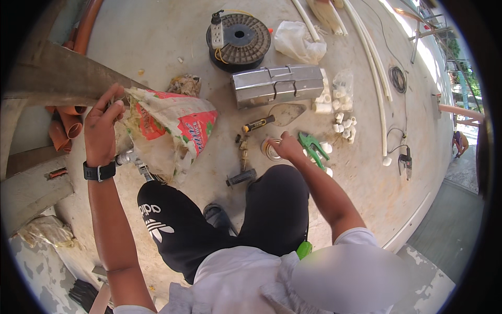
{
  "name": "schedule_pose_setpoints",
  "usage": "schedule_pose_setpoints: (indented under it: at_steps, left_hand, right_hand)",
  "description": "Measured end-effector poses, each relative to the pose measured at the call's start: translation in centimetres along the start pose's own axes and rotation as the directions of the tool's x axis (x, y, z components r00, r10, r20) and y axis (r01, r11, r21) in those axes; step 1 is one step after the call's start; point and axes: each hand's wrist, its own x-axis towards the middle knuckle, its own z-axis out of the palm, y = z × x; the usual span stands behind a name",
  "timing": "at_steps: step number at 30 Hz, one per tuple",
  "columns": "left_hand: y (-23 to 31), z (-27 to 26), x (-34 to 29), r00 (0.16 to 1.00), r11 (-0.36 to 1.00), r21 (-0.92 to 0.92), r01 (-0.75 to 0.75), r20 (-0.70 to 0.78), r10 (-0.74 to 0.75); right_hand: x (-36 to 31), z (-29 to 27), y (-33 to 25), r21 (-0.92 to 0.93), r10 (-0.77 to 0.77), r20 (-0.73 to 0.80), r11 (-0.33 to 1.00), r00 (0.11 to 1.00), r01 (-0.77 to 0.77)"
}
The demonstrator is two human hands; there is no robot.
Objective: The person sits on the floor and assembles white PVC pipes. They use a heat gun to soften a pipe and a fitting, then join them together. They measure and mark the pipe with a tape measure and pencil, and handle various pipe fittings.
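My left hand [104, 125], raised at the left, pinches the upper corner of a printed white, red and green sack [193, 125], which hangs slack and crumpled. My right hand [287, 147] reaches down in front of my right knee. Its fingers close at the edge of a small round ring-shaped thing [268, 152], a tape roll or a tin; I cannot tell which. Close by lie a black-and-yellow handled tool [258, 124], a trowel [288, 113] and green pipe cutters [314, 147]. A hammer-like tool with a dark head [241, 178] rests near my foot.
A metal toolbox [277, 86] and a cable reel [239, 39] with a socket strip stand ahead. White pipe fittings [343, 125] and long white pipes [374, 68] lie rightward. Orange pipes [65, 128] and a slanted beam [57, 76] are at left. Another person [460, 144] is far right.
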Motion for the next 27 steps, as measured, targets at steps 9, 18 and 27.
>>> schedule_pose_setpoints:
  at_steps: [9,18,27]
  left_hand:
    - [1.7,1.7,-0.3,0.998,0.994,-0.096,0.048,0.038,-0.044]
    - [3.0,5.0,3.2,0.994,0.992,-0.061,0.107,-0.022,-0.109]
    - [-0.3,4.2,8.8,0.991,0.901,0.417,-0.121,-0.002,0.134]
  right_hand:
    - [1.0,5.1,-3.1,0.072,0.156,-0.399,0.988,0.903,-0.139]
    - [1.2,5.0,-3.3,0.053,0.163,-0.44,0.986,0.883,-0.156]
    - [0.9,3.9,-3.6,0.026,0.187,-0.327,0.982,0.926,-0.189]
